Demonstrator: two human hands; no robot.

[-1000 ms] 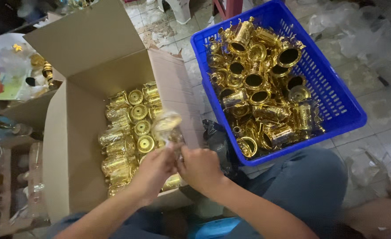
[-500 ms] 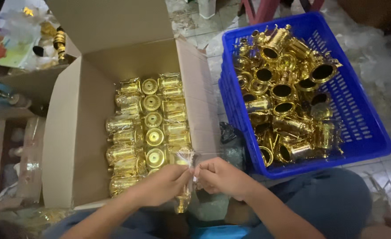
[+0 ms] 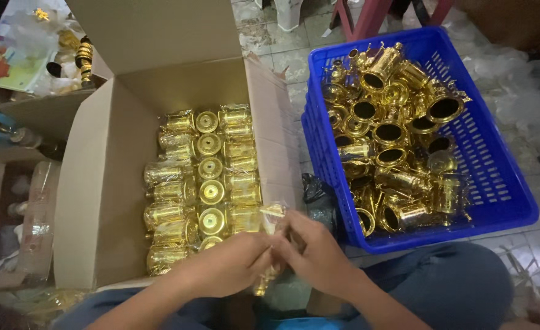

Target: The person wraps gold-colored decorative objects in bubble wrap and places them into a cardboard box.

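Note:
Both hands meet over the near edge of an open cardboard box (image 3: pixel 86 183). My left hand (image 3: pixel 230 263) and my right hand (image 3: pixel 310 247) together grip a gold plastic cup in a clear plastic bag (image 3: pixel 269 244); only bits of gold and crinkled film show between the fingers. The box holds several rows of bagged gold cups (image 3: pixel 209 177). To the right, a blue plastic crate (image 3: pixel 502 177) is piled with loose, unbagged gold cups (image 3: pixel 392 134).
A dark plastic bag (image 3: pixel 316 189) lies between box and crate. My blue-trousered knee (image 3: pixel 441 281) is below the crate. At the left are a wooden rack (image 3: pixel 7 226) with bottles and a box flap with coloured paper (image 3: pixel 19 61). Clear plastic wrap (image 3: pixel 527 98) litters the tiled floor at right.
The hands with the bagged cup have dropped from above the box to its near edge. The view has shifted, showing more of the box and crate.

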